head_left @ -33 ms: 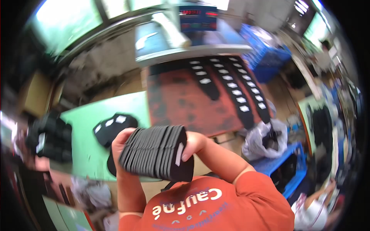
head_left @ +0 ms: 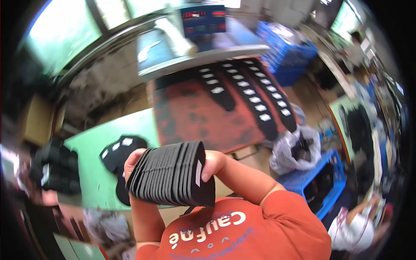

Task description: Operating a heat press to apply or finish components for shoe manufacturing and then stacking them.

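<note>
– While we have both ends covered, where does the stack of dark flat pieces sit?

– Between our left grip and our right grip, in front of the orange-red shirt. Stack's long axis runs crosswise, left to right; pieces stand on edge, face to face.

– Which side is nearer?

– Neither; we touch it at both ends. Left is clamped round the left end, right is clamped on the right end, thumb on the end face beside a white tag. Most of our fingers are hidden by the stack.

– What's around it?

– Green bench ahead and left, with tagged black pieces near our left grip. Red bench ahead, three rows of tagged black pieces on it, well apart from the stack.

– Clearance under the stack?

– Can't tell from this view.
</note>
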